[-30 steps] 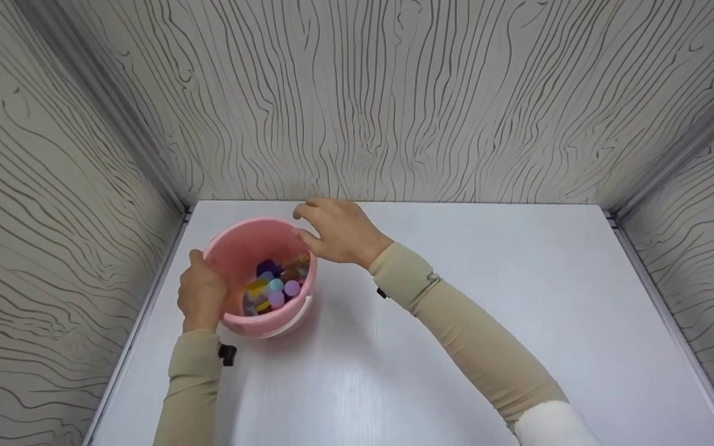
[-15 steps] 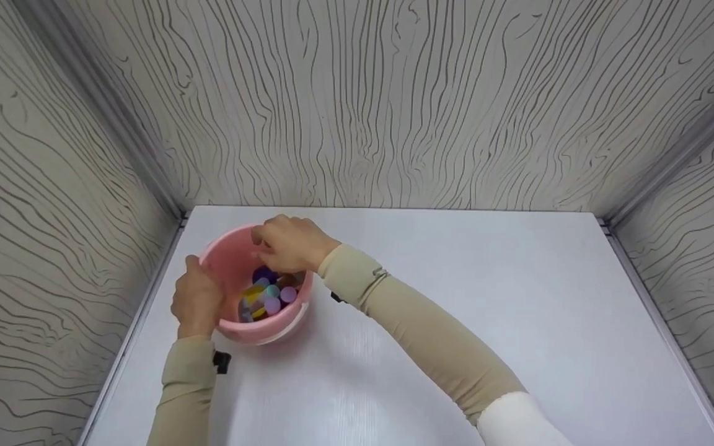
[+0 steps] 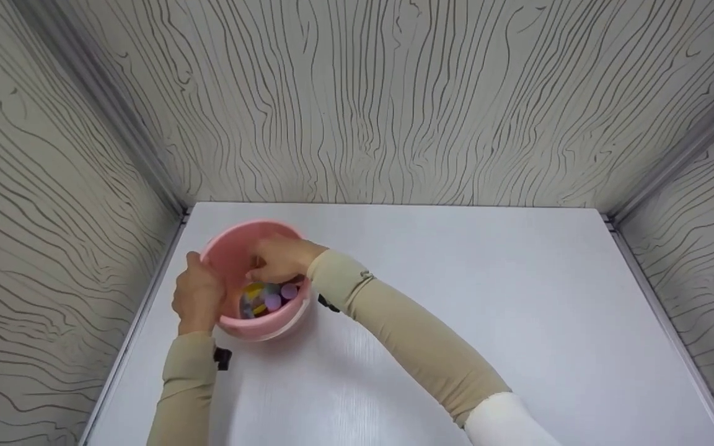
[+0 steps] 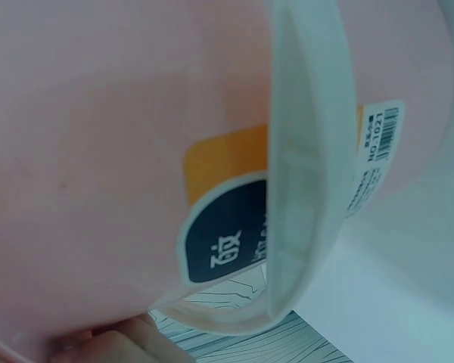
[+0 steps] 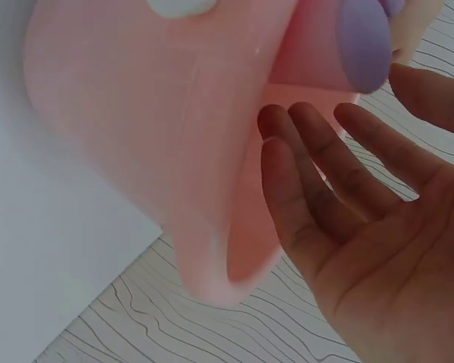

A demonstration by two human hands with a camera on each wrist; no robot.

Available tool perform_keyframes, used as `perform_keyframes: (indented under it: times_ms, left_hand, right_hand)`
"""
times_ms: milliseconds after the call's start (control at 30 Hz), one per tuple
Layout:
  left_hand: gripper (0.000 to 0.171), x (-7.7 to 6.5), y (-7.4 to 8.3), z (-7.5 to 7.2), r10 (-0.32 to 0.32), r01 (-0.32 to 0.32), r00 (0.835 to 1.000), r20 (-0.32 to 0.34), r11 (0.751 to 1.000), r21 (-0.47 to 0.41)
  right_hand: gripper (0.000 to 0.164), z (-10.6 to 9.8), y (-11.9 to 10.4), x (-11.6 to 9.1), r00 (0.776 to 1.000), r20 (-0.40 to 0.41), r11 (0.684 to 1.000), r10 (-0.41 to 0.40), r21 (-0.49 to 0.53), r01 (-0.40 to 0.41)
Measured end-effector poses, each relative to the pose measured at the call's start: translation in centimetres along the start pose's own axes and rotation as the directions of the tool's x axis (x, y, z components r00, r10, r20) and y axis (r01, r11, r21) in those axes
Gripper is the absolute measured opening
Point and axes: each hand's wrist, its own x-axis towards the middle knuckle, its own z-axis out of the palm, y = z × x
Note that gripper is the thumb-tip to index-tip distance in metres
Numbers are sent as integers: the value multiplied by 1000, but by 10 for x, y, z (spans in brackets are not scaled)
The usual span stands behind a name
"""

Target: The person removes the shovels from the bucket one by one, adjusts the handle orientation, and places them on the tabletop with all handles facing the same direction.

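A pink bucket [image 3: 233, 325] stands at the far left of the white table, its opening tilted toward the head camera. Inside lie several small things, among them purple-ended pieces [image 3: 273, 301] and a yellow one [image 3: 253, 290]. My left hand [image 3: 198, 294] grips the bucket's left rim, fingers partly hidden. From the right, my right hand [image 3: 282, 259] reaches over the rim into the bucket, a little blurred. The right wrist view has this hand [image 5: 393, 249] with loosely bent, spread fingers holding nothing, close to a purple-ended piece [image 5: 365, 45].
The white table [image 3: 456, 297] extends to the right of the bucket. Wood-patterned panels [image 3: 363, 105] enclose it at the back and both sides. A white handle [image 4: 314, 151] hangs across the bucket's labelled outside.
My right hand has moved left and down from the bucket's right rim into its opening, covering some of the contents. The left hand keeps its grip on the rim.
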Motion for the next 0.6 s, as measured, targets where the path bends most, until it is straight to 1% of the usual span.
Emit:
perform_keyframes:
  times_ms: [100,167,233,333,400,500,600]
  left_hand:
    - [38,0,2,-1,0,0,1000,-10,1000,-11]
    - [38,0,3,1,2,-2,1000,-27,1000,-15]
    - [38,-1,5,4,11,-11,1000,-23,999,-30]
    - [37,-1,7,9,24,-24,1000,0,999,-38]
    - [36,-2,7,11,32,-31,999,8,999,-32]
    - [35,-1,4,9,27,-27,1000,-3,1000,0]
    - [37,1,1,3,17,-17,1000,3,1000,19]
  right_hand:
    - [27,5,0,2,1000,27,999,15,33,-16]
    - [26,9,0,3,1000,22,1000,18,24,-19]
    - [23,13,2,2,999,13,1000,30,5,-30]
    - [21,21,3,0,997,19,997,79,-5,-79]
    - [24,27,1,-1,993,25,993,115,4,-115]
    - [30,33,-7,3,984,39,985,175,3,-175]
    - [31,34,-17,10,967,72,970,243,-51,-240]
